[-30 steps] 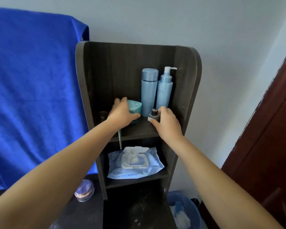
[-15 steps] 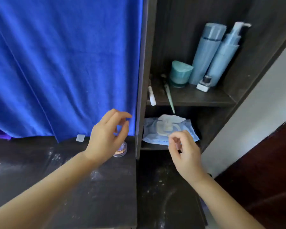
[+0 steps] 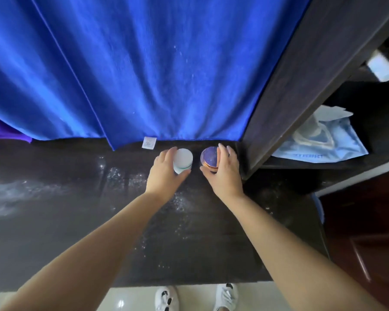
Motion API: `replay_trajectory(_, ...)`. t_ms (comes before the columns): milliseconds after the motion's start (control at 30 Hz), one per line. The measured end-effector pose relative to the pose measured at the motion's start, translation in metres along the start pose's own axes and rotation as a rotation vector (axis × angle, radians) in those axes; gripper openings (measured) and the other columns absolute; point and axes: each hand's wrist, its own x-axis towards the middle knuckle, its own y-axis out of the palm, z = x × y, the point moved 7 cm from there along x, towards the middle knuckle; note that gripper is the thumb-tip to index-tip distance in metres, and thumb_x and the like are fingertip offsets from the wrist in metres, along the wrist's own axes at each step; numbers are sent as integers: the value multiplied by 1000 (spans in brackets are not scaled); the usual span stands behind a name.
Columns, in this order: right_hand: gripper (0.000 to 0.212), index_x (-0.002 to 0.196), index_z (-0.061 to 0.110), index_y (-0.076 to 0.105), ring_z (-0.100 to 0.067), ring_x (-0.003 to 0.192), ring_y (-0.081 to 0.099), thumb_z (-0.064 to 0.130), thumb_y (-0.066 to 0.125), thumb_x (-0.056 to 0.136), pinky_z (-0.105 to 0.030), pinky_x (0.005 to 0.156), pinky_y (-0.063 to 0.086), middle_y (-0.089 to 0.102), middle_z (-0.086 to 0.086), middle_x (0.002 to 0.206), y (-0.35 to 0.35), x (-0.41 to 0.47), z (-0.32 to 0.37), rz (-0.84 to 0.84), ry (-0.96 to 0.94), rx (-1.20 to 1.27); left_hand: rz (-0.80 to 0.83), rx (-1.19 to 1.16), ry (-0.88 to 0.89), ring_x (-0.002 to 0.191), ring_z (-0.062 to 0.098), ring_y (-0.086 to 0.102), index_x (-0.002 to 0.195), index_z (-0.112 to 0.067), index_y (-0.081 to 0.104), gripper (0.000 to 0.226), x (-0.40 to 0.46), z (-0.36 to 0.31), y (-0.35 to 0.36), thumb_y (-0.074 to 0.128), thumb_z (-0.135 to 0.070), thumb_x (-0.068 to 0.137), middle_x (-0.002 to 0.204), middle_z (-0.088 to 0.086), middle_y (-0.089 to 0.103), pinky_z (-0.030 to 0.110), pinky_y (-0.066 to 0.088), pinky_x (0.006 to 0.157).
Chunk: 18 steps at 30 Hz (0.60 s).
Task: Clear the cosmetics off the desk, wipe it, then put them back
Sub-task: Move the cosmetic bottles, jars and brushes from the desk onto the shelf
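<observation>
Two small jars stand at the back of the dark desk, just below the blue cloth. My left hand is wrapped around a white-lidded jar with a green band. My right hand is closed around a round jar with a purple lid and copper rim. Both jars rest on the desk surface, a few centimetres apart. White dust streaks the desk near my wrists.
A blue cloth hangs behind the desk. A dark shelf unit stands at the right, holding a wet-wipe pack on its lower shelf. A brown door is at far right. My white shoes show below the desk's front edge.
Both hands came down from the upper shelf to the desk. They were open in the air half a second ago; now each is closed on a jar. The view tilted down.
</observation>
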Motion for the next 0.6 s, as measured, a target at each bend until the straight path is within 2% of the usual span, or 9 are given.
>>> replay_trajectory(133,77,134,9,37,-29,116,45,25,77,70,-30,91,40,44,-14,124,6,0,-4,20,-24,-1,15,70,46,110,28,48,122,-15,44,50,13,3,9,65,-34,81,119,5,55,43,38,89)
replay_trajectory(267,76,131,7,40,-27,115,48,23,79,67,-26,92,39,47,-14,121,-16,-23,12,1,-66,57,0,-41,119,107,28,51,120,-12,47,50,2,-13,-5,68,-32,79,116,6,57,47,43,88)
replay_trajectory(367,76,132,7,41,-24,115,48,23,79,68,-21,95,36,47,-12,121,-56,-47,34,-22,-130,102,-37,-103,203,106,22,53,120,-15,49,51,-17,-41,-33,71,-31,77,117,2,58,34,44,87)
replay_trajectory(467,77,135,12,37,-16,118,45,27,77,70,-20,98,37,44,-5,125,-114,-66,54,-26,-200,120,-89,-106,344,99,13,49,120,-13,49,53,-36,-90,-69,74,-24,75,114,0,58,19,34,80)
replay_trajectory(600,79,136,25,32,1,119,37,35,76,70,-6,97,30,39,11,128,-202,-87,65,-77,-282,84,-153,-156,524,99,2,44,119,-15,47,52,-62,-171,-106,74,-19,75,113,-13,51,18,34,88)
